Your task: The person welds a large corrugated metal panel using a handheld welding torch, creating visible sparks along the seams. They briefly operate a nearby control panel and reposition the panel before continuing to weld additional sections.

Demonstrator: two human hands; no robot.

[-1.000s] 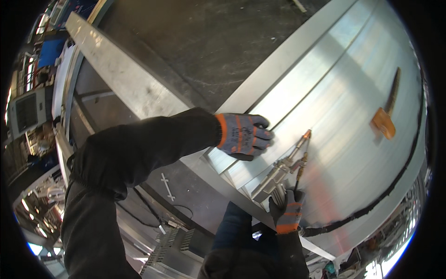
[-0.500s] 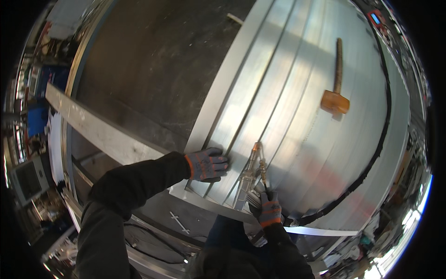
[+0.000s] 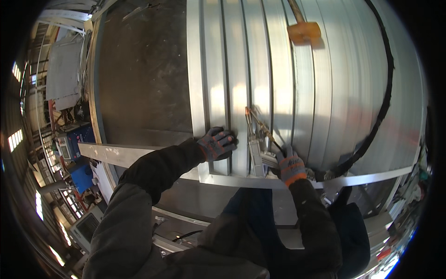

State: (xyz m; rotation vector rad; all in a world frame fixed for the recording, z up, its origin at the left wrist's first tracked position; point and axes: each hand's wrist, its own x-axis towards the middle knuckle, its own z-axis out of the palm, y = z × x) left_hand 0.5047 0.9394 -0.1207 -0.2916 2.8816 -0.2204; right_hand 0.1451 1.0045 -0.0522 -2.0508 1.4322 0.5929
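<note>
My right hand (image 3: 291, 166), in a grey glove with an orange cuff, is wrapped round the handle of a metal welding gun (image 3: 256, 151). The gun has a copper-coloured nozzle and a thin side tube, and its tip is over the ribbed aluminium panel (image 3: 238, 56). To its left, my left hand (image 3: 217, 144), gloved alike, rests on the panel with fingers spread and slightly bent, holding nothing. It lies close to the panel's near left corner. The gun's grip is partly hidden by my right hand.
A mallet (image 3: 304, 32) with an orange-brown head lies on the panel's far part. A thick black cable (image 3: 386, 88) curves along the right. Left of the panel are a dark tabletop (image 3: 144, 69) and a metal bar (image 3: 116, 154). Machines stand at far left.
The view has turned, so the panel's ribs now run nearly straight away from me and the mallet appears higher. Both hands keep about the same places on the panel and gun.
</note>
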